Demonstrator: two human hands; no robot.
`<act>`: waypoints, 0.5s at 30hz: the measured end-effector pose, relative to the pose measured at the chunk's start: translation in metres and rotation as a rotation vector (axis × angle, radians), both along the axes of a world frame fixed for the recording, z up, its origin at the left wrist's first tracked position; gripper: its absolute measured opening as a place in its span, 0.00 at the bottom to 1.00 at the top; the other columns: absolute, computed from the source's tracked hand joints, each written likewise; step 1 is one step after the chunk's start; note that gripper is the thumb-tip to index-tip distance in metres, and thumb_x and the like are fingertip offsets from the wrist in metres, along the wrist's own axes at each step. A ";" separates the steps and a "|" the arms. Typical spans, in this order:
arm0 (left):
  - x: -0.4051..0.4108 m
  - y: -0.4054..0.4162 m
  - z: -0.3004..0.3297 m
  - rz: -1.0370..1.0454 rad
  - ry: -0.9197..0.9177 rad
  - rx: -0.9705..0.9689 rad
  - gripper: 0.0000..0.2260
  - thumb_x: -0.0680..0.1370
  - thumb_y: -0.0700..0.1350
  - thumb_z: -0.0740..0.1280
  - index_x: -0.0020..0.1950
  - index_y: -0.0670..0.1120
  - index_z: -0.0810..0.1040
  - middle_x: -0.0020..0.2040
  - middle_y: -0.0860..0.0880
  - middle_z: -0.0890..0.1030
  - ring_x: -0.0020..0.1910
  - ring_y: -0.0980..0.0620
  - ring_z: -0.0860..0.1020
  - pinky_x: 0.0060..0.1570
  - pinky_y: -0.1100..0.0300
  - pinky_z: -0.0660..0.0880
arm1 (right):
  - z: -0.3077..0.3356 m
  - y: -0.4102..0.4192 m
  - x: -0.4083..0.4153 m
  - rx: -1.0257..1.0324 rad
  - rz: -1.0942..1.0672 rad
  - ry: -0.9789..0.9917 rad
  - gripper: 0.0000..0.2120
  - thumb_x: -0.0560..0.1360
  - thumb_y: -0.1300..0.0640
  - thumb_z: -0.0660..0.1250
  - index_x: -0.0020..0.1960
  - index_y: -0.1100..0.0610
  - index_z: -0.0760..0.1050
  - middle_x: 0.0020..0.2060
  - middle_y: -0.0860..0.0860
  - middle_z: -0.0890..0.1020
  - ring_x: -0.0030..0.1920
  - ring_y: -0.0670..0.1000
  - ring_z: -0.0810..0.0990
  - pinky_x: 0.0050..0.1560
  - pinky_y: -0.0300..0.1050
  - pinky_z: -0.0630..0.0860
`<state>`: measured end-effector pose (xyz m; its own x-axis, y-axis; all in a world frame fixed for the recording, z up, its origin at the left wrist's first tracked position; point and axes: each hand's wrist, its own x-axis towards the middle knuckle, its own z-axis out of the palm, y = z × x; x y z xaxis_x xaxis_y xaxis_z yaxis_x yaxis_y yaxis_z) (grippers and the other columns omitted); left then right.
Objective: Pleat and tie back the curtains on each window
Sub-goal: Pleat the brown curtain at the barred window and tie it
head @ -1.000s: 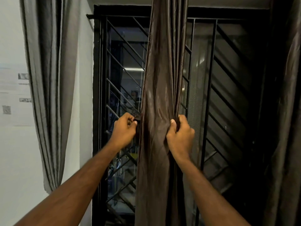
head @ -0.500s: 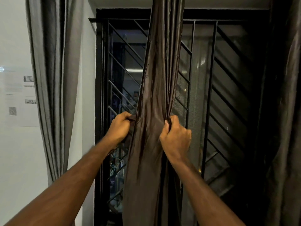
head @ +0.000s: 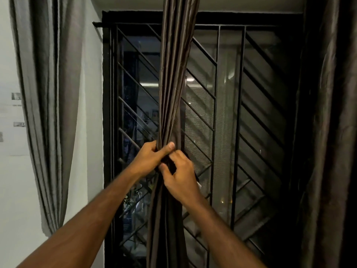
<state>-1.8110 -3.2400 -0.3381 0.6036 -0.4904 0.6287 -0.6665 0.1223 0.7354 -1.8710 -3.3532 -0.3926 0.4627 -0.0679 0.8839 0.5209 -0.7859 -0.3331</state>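
A dark brown satin curtain (head: 172,89) hangs in front of the middle of the barred window (head: 239,113), gathered into a narrow bunch of pleats at hand height. My left hand (head: 150,158) wraps around the bunch from the left, thumb across its front. My right hand (head: 181,176) grips the fabric just below and to the right, touching the left hand. Below the hands the curtain spreads wider and falls out of view. No tie-back is visible; whatever lies between my fingers is hidden.
A grey curtain (head: 48,105) hangs against the white wall at the left. Another dark curtain (head: 332,132) covers the right edge. Black diagonal window bars and mesh lie right behind the brown curtain. Papers (head: 17,111) are stuck on the left wall.
My two hands have come together, squeezing the wide curtain panel into a tight narrow bunch. The view has tilted up slightly.
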 end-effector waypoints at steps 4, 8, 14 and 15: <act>0.012 0.007 0.002 0.036 0.067 -0.021 0.03 0.80 0.43 0.69 0.50 0.49 0.83 0.48 0.48 0.87 0.50 0.51 0.85 0.54 0.56 0.80 | -0.004 -0.020 -0.005 0.013 0.005 -0.107 0.10 0.77 0.50 0.68 0.50 0.54 0.84 0.44 0.45 0.79 0.48 0.46 0.78 0.49 0.53 0.77; 0.015 0.011 0.003 -0.014 0.122 0.046 0.04 0.80 0.46 0.70 0.54 0.50 0.82 0.51 0.48 0.87 0.53 0.50 0.85 0.57 0.53 0.80 | 0.012 -0.037 -0.004 0.183 -0.243 -0.043 0.22 0.72 0.45 0.73 0.64 0.44 0.74 0.64 0.43 0.72 0.67 0.46 0.71 0.66 0.54 0.68; 0.036 0.012 0.014 0.374 -0.288 0.422 0.34 0.68 0.73 0.64 0.67 0.54 0.73 0.65 0.51 0.71 0.67 0.51 0.68 0.74 0.43 0.60 | 0.034 -0.060 0.009 0.107 -0.148 0.247 0.13 0.80 0.47 0.68 0.39 0.51 0.79 0.31 0.45 0.79 0.33 0.41 0.77 0.40 0.50 0.77; 0.040 0.013 0.016 0.456 -0.352 0.439 0.33 0.70 0.71 0.63 0.68 0.53 0.72 0.65 0.51 0.70 0.67 0.51 0.67 0.74 0.42 0.58 | 0.039 -0.062 0.007 0.091 -0.148 0.252 0.14 0.81 0.49 0.67 0.38 0.53 0.80 0.30 0.46 0.78 0.32 0.42 0.75 0.37 0.49 0.75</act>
<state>-1.7710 -3.2267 -0.3223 0.6064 -0.4904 0.6260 -0.7871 -0.4818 0.3850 -1.8644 -3.4147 -0.3540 0.6461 -0.2251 0.7294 0.2947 -0.8079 -0.5103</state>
